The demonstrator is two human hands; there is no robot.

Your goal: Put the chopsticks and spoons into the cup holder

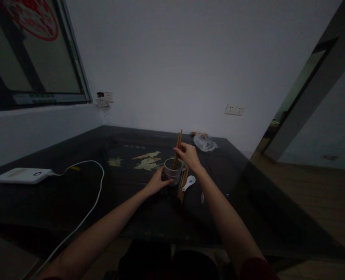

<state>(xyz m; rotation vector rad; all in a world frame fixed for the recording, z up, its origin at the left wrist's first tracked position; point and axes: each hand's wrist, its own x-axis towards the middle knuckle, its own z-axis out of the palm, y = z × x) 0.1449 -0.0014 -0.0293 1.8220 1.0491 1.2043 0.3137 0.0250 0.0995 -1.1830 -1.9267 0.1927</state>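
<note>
Your left hand (pixel 157 182) is wrapping around the near left side of the clear cup (pixel 173 170), fingers curled and pressed to its wall, thumb toward the rim, so it is closed on the cup and steadying it upright on the dark table (pixel 58 206). Your right hand (pixel 189 154) is hovering just above and behind the cup, fingers bunched together and pinching a pair of wooden chopsticks (pixel 177 147). The chopsticks are standing nearly upright, tips down inside the cup, tops leaning slightly toward the table's far edge.

The cup is sitting about midway across the table, closer to the far edge than to the near one, just beside the pale inlaid pattern (pixel 147 160) in the tabletop. More chopsticks (pixel 183 186) are lying flat on the table right of the cup, touching or almost touching its base; the dim light is making that hard to tell. A white spoon (pixel 189 182) is lying just beside them, bowl pointing away from you.

Near the far right corner a crumpled clear plastic bag (pixel 204 143) is resting. Toward the left edge a white power bank (pixel 23 175) is lying flat, with its white cable (pixel 93 194) looping across the table toward the near edge.
</note>
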